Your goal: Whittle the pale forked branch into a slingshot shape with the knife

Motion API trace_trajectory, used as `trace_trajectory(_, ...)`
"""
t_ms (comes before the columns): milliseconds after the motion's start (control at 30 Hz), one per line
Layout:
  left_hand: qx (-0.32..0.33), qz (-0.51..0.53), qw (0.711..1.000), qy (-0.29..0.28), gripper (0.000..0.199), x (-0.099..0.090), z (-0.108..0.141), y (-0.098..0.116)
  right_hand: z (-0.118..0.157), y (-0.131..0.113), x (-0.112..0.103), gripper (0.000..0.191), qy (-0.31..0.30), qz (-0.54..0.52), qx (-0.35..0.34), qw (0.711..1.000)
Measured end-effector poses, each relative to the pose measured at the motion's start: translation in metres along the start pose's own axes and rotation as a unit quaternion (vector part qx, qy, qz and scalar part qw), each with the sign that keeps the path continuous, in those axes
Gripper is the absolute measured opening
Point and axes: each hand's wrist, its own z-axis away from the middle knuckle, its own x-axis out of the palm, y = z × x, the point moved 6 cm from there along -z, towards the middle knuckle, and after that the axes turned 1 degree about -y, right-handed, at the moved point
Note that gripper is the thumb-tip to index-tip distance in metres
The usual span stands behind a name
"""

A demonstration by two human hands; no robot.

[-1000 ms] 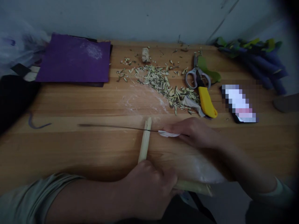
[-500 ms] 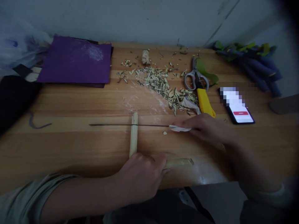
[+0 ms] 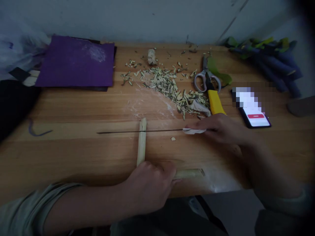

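Note:
My left hand (image 3: 152, 186) is closed around a pale peeled stick, pressing it to the wooden table. One length of stick (image 3: 141, 147) points away from me past the knuckles. Another pale length (image 3: 190, 173) sticks out to the right of the hand; how the two join is hidden under my fingers. Across the far length, near its end, lies a thin dark saw blade (image 3: 118, 132), seen edge-on at a dark line in the wood. White wrapping (image 3: 194, 131) covers the blade's right end, where my right hand (image 3: 219, 127) grips it.
Wood shavings (image 3: 169, 88) lie beyond the stick, with a short wood stub (image 3: 151, 57) behind. Scissors (image 3: 206, 75), a yellow-handled cutter (image 3: 216, 101) and a lit phone (image 3: 253, 109) are at right. Purple sheets (image 3: 76, 64) lie at left; dark bundled rolls (image 3: 275, 65) at back right.
My right hand has drawn the saw blade slightly to the right across the stick. My left hand keeps its hold, almost unmoved. The whole view has shifted a little.

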Motion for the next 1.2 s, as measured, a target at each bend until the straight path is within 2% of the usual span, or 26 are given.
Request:
trace_trajectory(167,0.040,0.019,0.999,-0.026,0.020,0.006,0.000,0.009,-0.014,-0.021,0.014,0.034,0.012,0.009,0.017,1.000)
trace_trajectory(367,0.092,0.042,0.995,-0.024,0.019,0.007,0.003,0.023,-0.011,-0.025,0.014,0.038,-0.068,-0.056,-0.010,0.996)
trace_trajectory(567,0.038,0.001,0.999,0.008,0.021,0.002,0.002,0.010,-0.012,-0.029,0.016,0.034,-0.028,-0.005,0.011,1.000)
trace_trajectory(767,-0.035,0.007,0.999,0.011,0.029,-0.005,0.002,-0.006,0.001,-0.002,0.003,0.036,-0.028,-0.012,0.022,0.999)
trace_trajectory(933,-0.025,0.016,1.000,-0.001,0.026,-0.003,0.002,-0.003,-0.009,-0.008,0.011,0.037,-0.008,-0.026,0.020,0.999)
trace_trajectory(1067,-0.014,0.036,0.999,0.018,0.027,-0.003,0.003,-0.001,-0.007,-0.002,0.006,0.034,0.002,-0.035,0.015,0.999)
trace_trajectory(1200,0.007,0.031,0.999,-0.005,0.027,0.001,0.002,0.003,-0.006,-0.005,0.005,0.032,0.011,-0.020,0.009,1.000)
